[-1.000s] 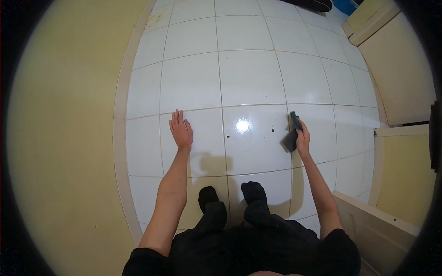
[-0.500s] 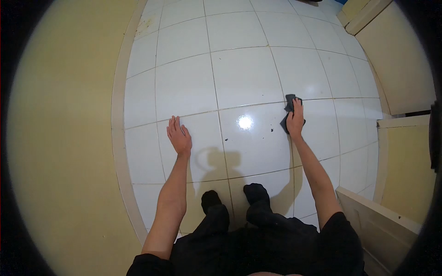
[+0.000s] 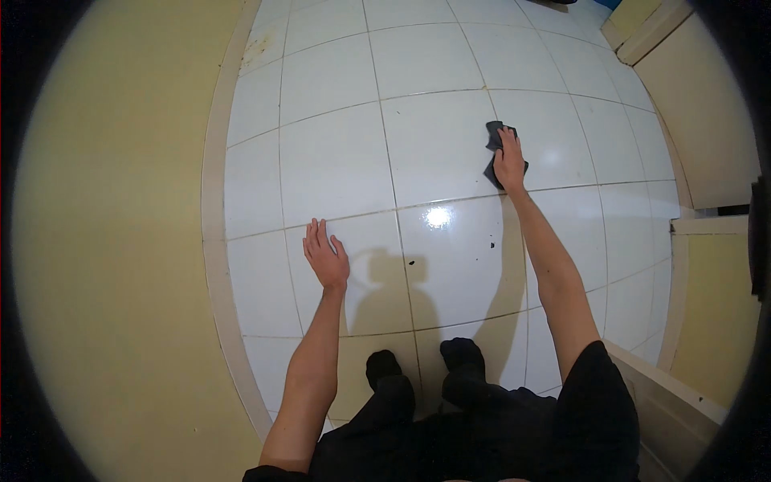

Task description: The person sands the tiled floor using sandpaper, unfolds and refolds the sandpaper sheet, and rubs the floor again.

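Note:
My left hand point(image 3: 327, 259) rests flat on the white tiled floor point(image 3: 321, 173), fingers apart, with nothing in it. Farther forward on the right, my right hand point(image 3: 509, 167) presses a dark grey cloth point(image 3: 494, 135) against the tiles. The crumpled cloth sticks out on both sides of the fingers and under the palm. Between my arms lie a dark speck point(image 3: 412, 263) and another dark bit point(image 3: 492, 245) on the floor.
A yellowish wall point(image 3: 120, 241) with a pale skirting point(image 3: 214, 217) runs along the left. On the right are a pale door point(image 3: 699, 112) and a door panel point(image 3: 662, 386) near my elbow. My feet in dark socks point(image 3: 462, 353) stand on the tiles.
My right hand has slid the cloth forward, past the grout line. The view has shifted a little, and my left hand appears slightly lower and farther right in it.

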A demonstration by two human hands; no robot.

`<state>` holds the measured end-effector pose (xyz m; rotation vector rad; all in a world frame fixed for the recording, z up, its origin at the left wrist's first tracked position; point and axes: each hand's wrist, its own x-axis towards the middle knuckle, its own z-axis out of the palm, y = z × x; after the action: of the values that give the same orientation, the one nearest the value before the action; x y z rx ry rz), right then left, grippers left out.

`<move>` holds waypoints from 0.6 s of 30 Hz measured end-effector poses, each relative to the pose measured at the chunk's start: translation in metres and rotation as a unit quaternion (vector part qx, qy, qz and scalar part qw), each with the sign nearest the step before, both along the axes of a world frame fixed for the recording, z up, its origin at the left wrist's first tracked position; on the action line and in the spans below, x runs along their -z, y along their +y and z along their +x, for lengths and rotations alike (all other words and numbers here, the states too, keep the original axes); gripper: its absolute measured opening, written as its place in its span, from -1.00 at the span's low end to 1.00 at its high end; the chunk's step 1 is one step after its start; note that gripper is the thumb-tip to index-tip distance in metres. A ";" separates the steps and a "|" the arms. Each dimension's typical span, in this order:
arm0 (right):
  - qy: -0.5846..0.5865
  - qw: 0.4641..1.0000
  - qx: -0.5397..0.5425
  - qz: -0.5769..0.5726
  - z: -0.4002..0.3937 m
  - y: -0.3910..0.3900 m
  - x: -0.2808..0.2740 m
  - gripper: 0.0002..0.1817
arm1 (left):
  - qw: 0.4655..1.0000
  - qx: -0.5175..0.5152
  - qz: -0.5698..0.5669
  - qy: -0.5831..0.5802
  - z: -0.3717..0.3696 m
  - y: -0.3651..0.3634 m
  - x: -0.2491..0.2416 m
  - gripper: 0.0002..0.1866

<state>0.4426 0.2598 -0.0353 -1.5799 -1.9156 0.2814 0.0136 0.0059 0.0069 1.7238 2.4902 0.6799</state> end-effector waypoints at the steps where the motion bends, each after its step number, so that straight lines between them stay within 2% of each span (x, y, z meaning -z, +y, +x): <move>1: -0.004 1.000 -0.010 0.002 -0.006 0.009 0.000 -0.40 | 1.000 -0.001 -0.001 0.000 0.000 0.000 0.001 -0.49; 9: 0.003 0.999 -0.047 -0.001 -0.082 0.060 0.001 -0.39 | 1.000 -0.001 0.007 -0.008 0.002 0.000 -0.003 -0.50; 15: 0.078 0.979 -0.186 0.001 -0.150 0.038 0.004 -0.42 | 1.000 0.004 0.005 -0.009 0.002 -0.002 -0.002 -0.49; 18: 0.108 0.970 -0.219 -0.013 -0.169 0.012 -0.004 -0.48 | 1.000 0.004 0.007 -0.008 0.002 -0.001 -0.002 -0.49</move>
<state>0.2734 0.2717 -0.0312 -1.0733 -2.0725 0.6390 0.0160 0.0052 0.0089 1.7242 2.4723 0.7106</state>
